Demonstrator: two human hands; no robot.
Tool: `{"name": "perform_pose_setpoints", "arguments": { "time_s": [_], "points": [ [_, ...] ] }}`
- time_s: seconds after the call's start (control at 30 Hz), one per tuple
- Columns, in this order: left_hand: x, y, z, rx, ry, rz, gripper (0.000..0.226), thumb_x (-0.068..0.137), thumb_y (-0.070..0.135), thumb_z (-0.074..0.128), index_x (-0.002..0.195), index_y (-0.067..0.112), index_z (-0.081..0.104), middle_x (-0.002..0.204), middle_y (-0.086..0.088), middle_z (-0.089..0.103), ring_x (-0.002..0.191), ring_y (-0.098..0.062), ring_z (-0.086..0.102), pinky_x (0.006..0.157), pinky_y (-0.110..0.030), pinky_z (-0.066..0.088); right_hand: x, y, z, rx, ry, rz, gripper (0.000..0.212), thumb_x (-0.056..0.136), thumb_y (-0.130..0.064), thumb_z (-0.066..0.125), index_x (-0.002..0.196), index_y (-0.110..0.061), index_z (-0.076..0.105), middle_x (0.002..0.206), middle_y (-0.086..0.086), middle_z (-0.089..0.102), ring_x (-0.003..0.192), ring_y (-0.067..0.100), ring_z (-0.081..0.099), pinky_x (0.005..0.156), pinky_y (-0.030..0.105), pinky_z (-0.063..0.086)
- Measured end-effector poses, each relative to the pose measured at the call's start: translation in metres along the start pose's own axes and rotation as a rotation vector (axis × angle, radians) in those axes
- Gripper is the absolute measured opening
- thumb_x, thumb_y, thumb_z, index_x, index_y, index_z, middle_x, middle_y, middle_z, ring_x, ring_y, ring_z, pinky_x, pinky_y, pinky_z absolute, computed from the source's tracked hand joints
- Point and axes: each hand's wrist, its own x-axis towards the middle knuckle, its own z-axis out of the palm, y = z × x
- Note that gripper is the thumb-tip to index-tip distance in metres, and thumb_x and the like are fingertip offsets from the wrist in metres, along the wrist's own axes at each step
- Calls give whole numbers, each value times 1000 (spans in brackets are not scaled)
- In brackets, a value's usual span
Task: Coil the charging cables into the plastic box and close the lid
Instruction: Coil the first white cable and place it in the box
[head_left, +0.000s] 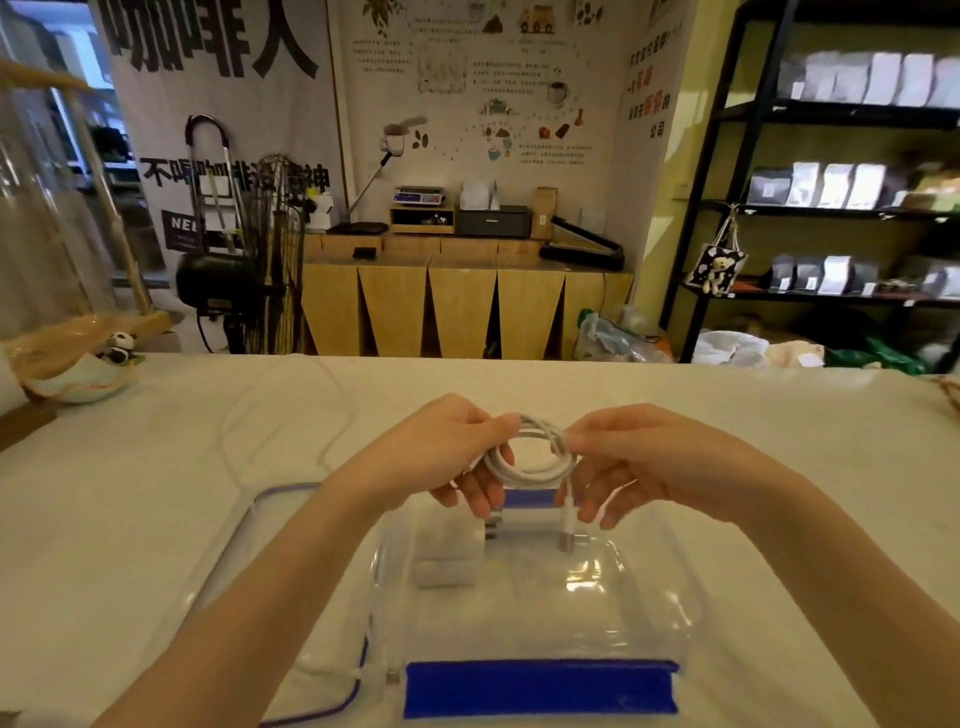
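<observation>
Both hands hold a coiled white charging cable (530, 457) above the open clear plastic box (649, 597). My left hand (447, 457) pinches the coil's left side, and my right hand (634, 462) pinches its right side. One plug end of the cable (566, 525) hangs down from the coil into the box. The box has blue clasps at its near and far edges. White charger bricks (452, 551) lie inside it at the left. The clear lid with a blue rim (244, 525) lies flat to the left of the box. Another white cable (332, 436) trails across the table behind the lid.
The table wears a white cloth (156, 493). A shell-shaped dish with a panda figure (83, 364) stands at the far left edge. Beyond the table are a wooden counter (462, 306), a fan (270, 249) and black shelves (831, 208).
</observation>
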Motion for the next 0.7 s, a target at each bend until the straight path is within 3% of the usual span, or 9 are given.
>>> {"name": "perform_pose_setpoints", "arguments": {
  "time_s": [0.27, 0.4, 0.5, 0.6, 0.63, 0.7],
  "points": [
    [12, -4, 41, 360, -134, 15, 36, 93, 35, 41, 82, 8, 62, 64, -3, 63, 51, -11, 57, 46, -18, 46, -7, 9, -12, -274, 6, 181, 20, 84, -20, 60, 96, -4, 64, 82, 14, 74, 48, 14, 65, 42, 20, 50],
    [20, 0, 48, 570, -237, 29, 35, 93, 30, 42, 82, 5, 63, 64, -2, 61, 43, -7, 53, 51, -21, 47, -3, 6, -8, -438, -11, 239, 19, 84, -12, 58, 97, 2, 62, 84, 20, 73, 43, 14, 63, 37, 19, 47],
    [27, 4, 52, 662, -294, 25, 33, 92, 25, 42, 73, 6, 61, 58, 1, 59, 33, -3, 48, 47, -18, 45, 4, 6, -1, -563, -23, 270, 20, 84, -7, 56, 96, 8, 61, 87, 23, 72, 54, 20, 67, 44, 23, 53],
    [35, 5, 60, 755, -338, 0, 37, 90, 20, 43, 56, 10, 52, 52, 0, 55, 33, -6, 46, 41, -17, 41, 10, 7, 7, -737, 47, 249, 6, 81, -2, 56, 81, 4, 57, 92, 23, 69, 85, 31, 68, 73, 36, 56],
    [38, 5, 64, 800, -342, -8, 38, 90, 19, 43, 53, 10, 49, 51, -2, 52, 37, -10, 46, 42, -20, 39, 11, 8, 9, -765, 58, 252, 7, 81, -1, 57, 75, 0, 54, 85, 20, 68, 83, 30, 68, 71, 33, 55],
    [42, 4, 70, 877, -338, -25, 38, 90, 18, 43, 52, 10, 44, 52, -4, 48, 45, -17, 44, 47, -25, 38, 15, 10, 12, -825, 67, 276, 5, 80, -4, 59, 77, -3, 56, 64, 9, 61, 60, 20, 64, 55, 24, 50]
  ]
}}
